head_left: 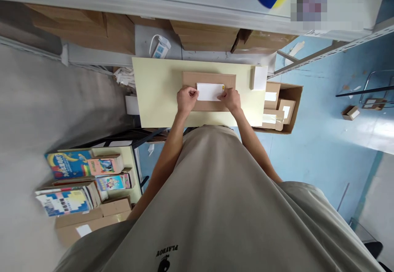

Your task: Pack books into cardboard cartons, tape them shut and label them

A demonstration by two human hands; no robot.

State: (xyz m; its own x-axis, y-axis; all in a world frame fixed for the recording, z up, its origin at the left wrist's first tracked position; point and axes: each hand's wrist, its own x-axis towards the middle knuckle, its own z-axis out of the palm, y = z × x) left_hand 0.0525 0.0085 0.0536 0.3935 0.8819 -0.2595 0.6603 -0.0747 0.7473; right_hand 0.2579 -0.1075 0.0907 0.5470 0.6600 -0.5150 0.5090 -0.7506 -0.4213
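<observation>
Head view: white rectangular paper-like label [210,92] with a small yellow mark, over a flat brown cardboard box [211,106] mid pale yellow, rectangular worktop [160,95]. Left hand [186,98] pinches its left end; right hand [231,99], its lower right corner. Opposite grips probably for holding it flat and square; contact with box unclear. White rectangular block [259,78] at worktop's right end, presumably for easy reach.

- I wear a loose grey-beige shirt [212,190]
- My sleeves [303,196] are short
- Black "PLAYBOY" lettering [167,250] and black emblem [164,264] on it
- My left grip [186,100] and right grip [231,99]: bare
</observation>
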